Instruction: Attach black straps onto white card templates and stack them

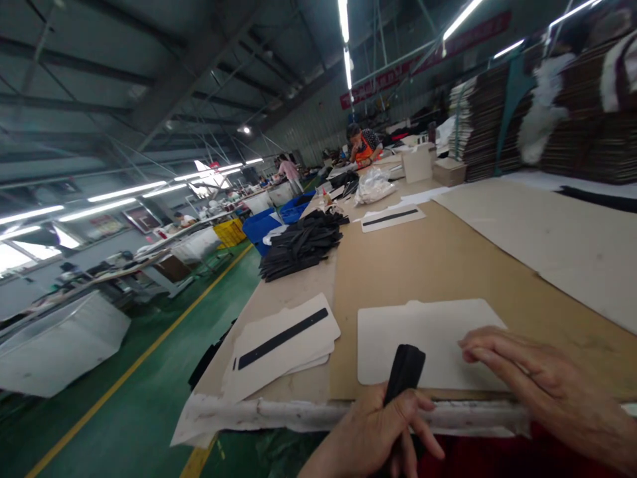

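My left hand (385, 425) is at the table's front edge, closed around a small bundle of black strips (405, 372). The bundle's upper end sticks up in front of a pale blank board (393, 325) with rounded corners. Over the right part of that board is my right hand (532, 365), thumb and fingertips drawn together; whether anything small is between them is hidden. To the left lies a short, fanned pile of pale boards (308, 318), the top one bearing a black strip (283, 338) set lengthwise.
A heap of black strips (303, 242) lies farther up the table's left side. Beyond are another board with a strip (393, 218), a clear plastic bag (374, 186) and a person in an orange apron (365, 147). Large sheets (572, 232) cover the right; blue bins (263, 229) stand left.
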`<state>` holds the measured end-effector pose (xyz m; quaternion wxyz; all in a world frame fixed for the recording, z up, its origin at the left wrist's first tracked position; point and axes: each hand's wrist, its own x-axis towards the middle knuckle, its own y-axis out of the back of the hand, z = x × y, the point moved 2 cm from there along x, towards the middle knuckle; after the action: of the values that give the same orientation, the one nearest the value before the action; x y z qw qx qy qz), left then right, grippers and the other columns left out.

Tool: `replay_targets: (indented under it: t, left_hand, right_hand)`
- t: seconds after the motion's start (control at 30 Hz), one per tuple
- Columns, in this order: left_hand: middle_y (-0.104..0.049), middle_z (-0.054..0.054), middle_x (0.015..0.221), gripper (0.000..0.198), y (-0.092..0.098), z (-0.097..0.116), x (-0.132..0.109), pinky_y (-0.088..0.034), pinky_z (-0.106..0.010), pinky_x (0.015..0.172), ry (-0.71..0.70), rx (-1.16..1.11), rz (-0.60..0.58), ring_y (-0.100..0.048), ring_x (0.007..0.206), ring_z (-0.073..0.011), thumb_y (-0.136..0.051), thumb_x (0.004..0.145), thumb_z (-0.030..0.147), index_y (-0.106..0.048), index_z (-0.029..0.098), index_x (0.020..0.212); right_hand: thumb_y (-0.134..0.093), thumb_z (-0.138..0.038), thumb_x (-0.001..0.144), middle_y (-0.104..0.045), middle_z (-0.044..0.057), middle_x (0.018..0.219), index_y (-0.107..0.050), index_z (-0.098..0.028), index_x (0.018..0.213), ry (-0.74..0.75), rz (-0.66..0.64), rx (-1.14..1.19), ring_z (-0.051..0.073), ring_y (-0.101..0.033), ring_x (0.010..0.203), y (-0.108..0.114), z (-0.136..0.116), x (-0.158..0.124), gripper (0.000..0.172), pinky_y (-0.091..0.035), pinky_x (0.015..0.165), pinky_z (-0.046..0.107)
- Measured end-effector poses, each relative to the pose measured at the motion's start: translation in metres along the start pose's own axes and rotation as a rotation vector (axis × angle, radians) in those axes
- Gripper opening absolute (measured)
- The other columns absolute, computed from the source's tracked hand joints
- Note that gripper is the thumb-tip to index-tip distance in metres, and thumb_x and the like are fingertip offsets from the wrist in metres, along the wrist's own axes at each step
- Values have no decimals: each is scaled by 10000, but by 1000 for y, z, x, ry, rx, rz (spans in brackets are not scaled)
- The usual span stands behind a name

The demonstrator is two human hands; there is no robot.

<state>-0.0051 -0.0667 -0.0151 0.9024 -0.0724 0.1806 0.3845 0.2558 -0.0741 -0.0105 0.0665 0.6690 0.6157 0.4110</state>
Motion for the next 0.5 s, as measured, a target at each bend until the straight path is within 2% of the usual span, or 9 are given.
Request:
replay_targets:
  t: [0.07,0.13,0.2,0.27,0.4,0.5]
  left_hand:
    - [-756,-113,860,703,-9,-3,16,-350,-190,390,-32,-100,-56,-540,426,-88,-458,926,728,-614,93,1184]
    - [-748,-110,808,728,-16,-4,26,-353,-189,377,-32,-174,-69,-556,425,-103,-515,882,750,-618,85,1160]
    - [-747,-116,794,754,-21,-5,32,-365,-192,377,-21,-222,-70,-571,433,-115,-561,842,764,-619,79,1151]
    - [-750,-130,793,767,-24,-5,35,-384,-199,380,-13,-244,-71,-582,440,-127,-582,824,765,-623,71,1148]
    - [-744,-137,748,782,-23,-6,39,-403,-196,374,-8,-277,-20,-595,444,-140,-606,793,770,-629,63,1126]
    - [-737,-128,724,779,-23,-7,41,-415,-185,374,13,-296,30,-600,446,-137,-620,775,774,-633,68,1106]
  right_hand:
    - [-465,-495,1023,-716,15,801,-679,-263,773,-27,-10,84,158,-690,716,-9,-23,-3,403,-573,632,248]
    - [-508,-454,1019,-727,13,857,-704,-260,884,-43,48,112,141,-694,725,-18,-31,-4,307,-574,639,223]
    - [-534,-410,1016,-751,35,1037,-709,-263,1113,-21,111,103,144,-730,861,-26,-31,-6,248,-598,737,211]
    - [-541,-350,1021,-744,51,1163,-671,-261,1256,39,136,65,139,-733,998,-33,-28,-10,283,-594,840,192]
    - [-536,-242,1015,-722,63,1254,-630,-231,1335,182,228,-86,122,-702,1129,-40,-26,-17,333,-539,967,156]
    - [-528,-229,1010,-694,76,1308,-643,-225,1324,209,275,-174,143,-684,1173,-40,-27,-20,334,-531,1007,185]
